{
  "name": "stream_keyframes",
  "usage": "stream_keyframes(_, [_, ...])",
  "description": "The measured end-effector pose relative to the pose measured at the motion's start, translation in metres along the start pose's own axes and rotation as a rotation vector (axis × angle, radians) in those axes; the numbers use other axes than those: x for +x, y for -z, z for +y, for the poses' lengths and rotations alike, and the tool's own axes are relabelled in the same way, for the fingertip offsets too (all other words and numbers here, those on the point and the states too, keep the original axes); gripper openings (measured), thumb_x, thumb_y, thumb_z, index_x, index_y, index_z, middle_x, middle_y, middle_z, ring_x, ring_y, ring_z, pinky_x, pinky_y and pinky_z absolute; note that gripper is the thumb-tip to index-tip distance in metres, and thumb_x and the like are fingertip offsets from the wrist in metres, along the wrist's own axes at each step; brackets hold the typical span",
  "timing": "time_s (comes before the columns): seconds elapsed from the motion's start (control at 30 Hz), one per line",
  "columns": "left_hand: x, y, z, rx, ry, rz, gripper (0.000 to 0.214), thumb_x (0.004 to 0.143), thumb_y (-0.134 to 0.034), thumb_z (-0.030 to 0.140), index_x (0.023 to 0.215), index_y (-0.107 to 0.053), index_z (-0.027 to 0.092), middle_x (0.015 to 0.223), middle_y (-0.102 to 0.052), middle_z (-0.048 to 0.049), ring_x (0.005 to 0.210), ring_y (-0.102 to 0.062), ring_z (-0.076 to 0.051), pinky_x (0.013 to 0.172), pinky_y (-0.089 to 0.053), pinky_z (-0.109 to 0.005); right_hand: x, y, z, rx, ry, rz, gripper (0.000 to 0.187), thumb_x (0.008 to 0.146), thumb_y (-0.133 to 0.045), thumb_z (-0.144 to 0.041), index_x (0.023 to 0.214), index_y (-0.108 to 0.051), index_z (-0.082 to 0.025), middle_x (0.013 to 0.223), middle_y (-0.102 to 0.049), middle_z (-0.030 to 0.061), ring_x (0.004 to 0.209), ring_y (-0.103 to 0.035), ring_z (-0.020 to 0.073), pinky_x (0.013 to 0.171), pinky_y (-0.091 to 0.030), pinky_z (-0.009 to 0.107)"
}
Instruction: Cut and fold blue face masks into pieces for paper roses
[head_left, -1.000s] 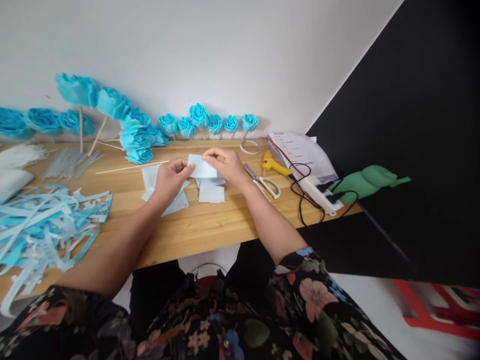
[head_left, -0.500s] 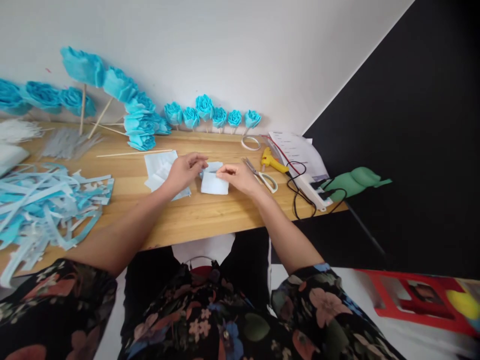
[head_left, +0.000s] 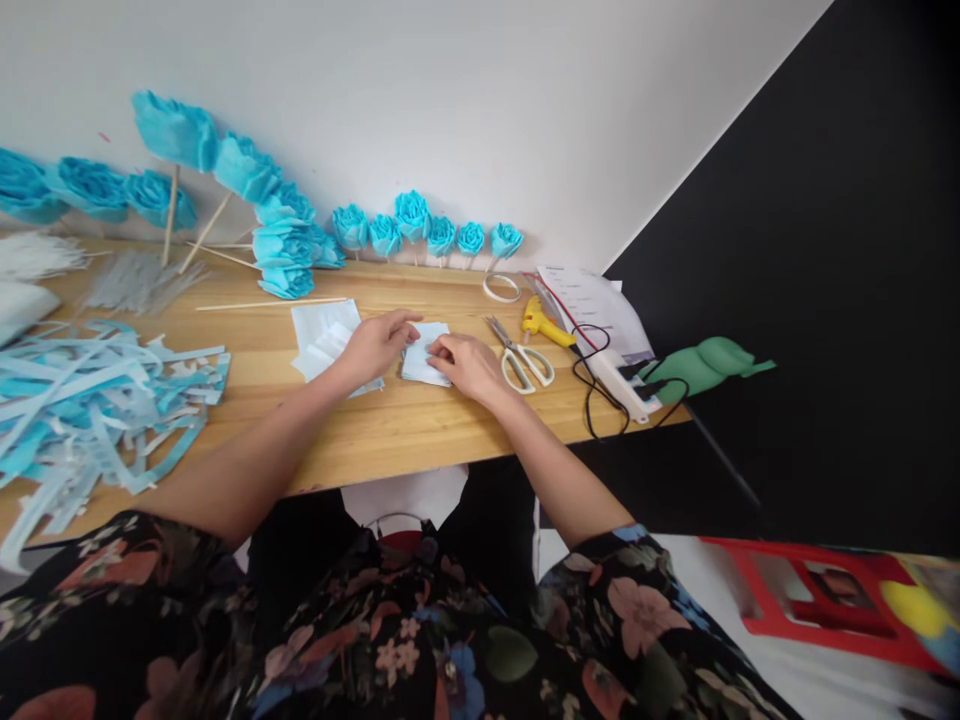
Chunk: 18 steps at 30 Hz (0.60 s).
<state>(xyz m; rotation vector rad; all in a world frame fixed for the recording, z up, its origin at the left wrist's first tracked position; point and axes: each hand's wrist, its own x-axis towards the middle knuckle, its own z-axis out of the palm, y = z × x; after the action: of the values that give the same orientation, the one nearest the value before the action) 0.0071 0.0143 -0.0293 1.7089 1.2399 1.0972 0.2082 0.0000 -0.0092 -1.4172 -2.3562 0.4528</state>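
1. Head view, place: the small stack of pale blue fabric squares [head_left: 424, 338] lies flat on the wooden table [head_left: 360, 435], between the two hands and partly covered by the right one.
2. Head view, hands: the left hand [head_left: 379, 343] is loosely curved, thumb apart from the fingers, its tips beside the stack's left edge; it appears to hold nothing. The right hand [head_left: 471, 366] has its fingers bunched over the stack's right part; whether they pinch a layer or merely rest there, I cannot tell.
3. Head view, handling: the squares look like thin nonwoven cloth, so they should be very light, soft and limp, hard to break but easy to crease or slide out of line. The best hold is probably a light pinch at opposite side edges, keeping the layers together.
4. Head view, direction: the stack looks nearly square, with no clear long axis; one edge faces the wearer, and the sides run away between the hands.
5. Head view, nearby: loose pale blue sheets [head_left: 316, 328] lie beside and partly behind the left hand; the white-handled scissors [head_left: 512, 345] lie just beyond the right hand's outer side, blades pointing away from the wearer.
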Motion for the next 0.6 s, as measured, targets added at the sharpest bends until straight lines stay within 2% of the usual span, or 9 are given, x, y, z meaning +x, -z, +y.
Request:
stream_keyframes(0.1, [-0.001,0.001,-0.001,0.033,-0.009,-0.008,0.038,0.086,-0.052,0.024,0.118,-0.072,0.018,0.094,-0.077,-0.0074,0.085,-0.071,-0.020,0.081,-0.054,-0.031,-0.002,0.004,-0.002,-0.002,0.067,-0.012,0.005,0.089,-0.067,-0.020,0.089,-0.072,-0.020,0.098,-0.072,0.0063,0.094,-0.063,0.0204,0.077,-0.041,0.030])
stream_keyframes(0.2, [-0.001,0.001,0.001,0.022,0.007,0.010,0.036,0.085,-0.054,0.022,0.116,-0.073,0.019,0.092,-0.078,-0.0060,0.080,-0.070,-0.019,0.080,-0.054,-0.030,-0.005,0.018,0.002,0.052,0.128,-0.049,0.006,0.086,-0.065,-0.017,0.084,-0.070,-0.020,0.098,-0.073,0.0055,0.097,-0.063,0.0202,0.080,-0.042,0.030])
stream_keyframes(0.3, [-0.001,0.000,0.004,-0.040,0.053,0.028,0.032,0.083,-0.057,0.020,0.111,-0.074,0.019,0.088,-0.077,-0.0043,0.073,-0.069,-0.018,0.077,-0.053,-0.030,-0.003,0.038,0.013,0.232,0.071,-0.092,0.008,0.085,-0.066,-0.026,0.086,-0.070,-0.019,0.083,-0.072,0.0015,0.075,-0.061,0.0154,0.070,-0.042,0.027])
stream_keyframes(0.37, [-0.001,-0.001,0.007,-0.156,0.102,0.052,0.029,0.083,-0.058,0.019,0.108,-0.073,0.017,0.086,-0.076,-0.0045,0.075,-0.069,-0.017,0.076,-0.055,-0.030,0.004,0.050,0.021,0.360,0.056,-0.069,0.015,0.084,-0.068,-0.033,0.085,-0.069,-0.018,0.077,-0.071,0.0007,0.070,-0.060,0.0144,0.066,-0.041,0.026])
stream_keyframes(0.47, [0.000,0.000,0.011,-0.353,0.169,0.176,0.023,0.083,-0.059,0.018,0.102,-0.071,0.014,0.088,-0.075,-0.0065,0.080,-0.070,-0.017,0.072,-0.056,-0.029,0.021,0.060,0.031,0.441,0.077,-0.051,0.021,0.083,-0.070,-0.038,0.086,-0.069,-0.017,0.074,-0.070,0.0008,0.068,-0.059,0.0138,0.064,-0.041,0.026])
stream_keyframes(0.6, [0.002,0.005,0.013,-0.443,0.204,0.342,0.020,0.081,-0.058,0.013,0.098,-0.069,0.013,0.088,-0.072,-0.0060,0.074,-0.066,-0.013,0.068,-0.053,-0.025,0.047,0.053,0.034,0.469,0.142,-0.126,0.020,0.082,-0.071,-0.036,0.086,-0.069,-0.016,0.078,-0.072,0.0015,0.070,-0.060,0.0130,0.066,-0.041,0.026])
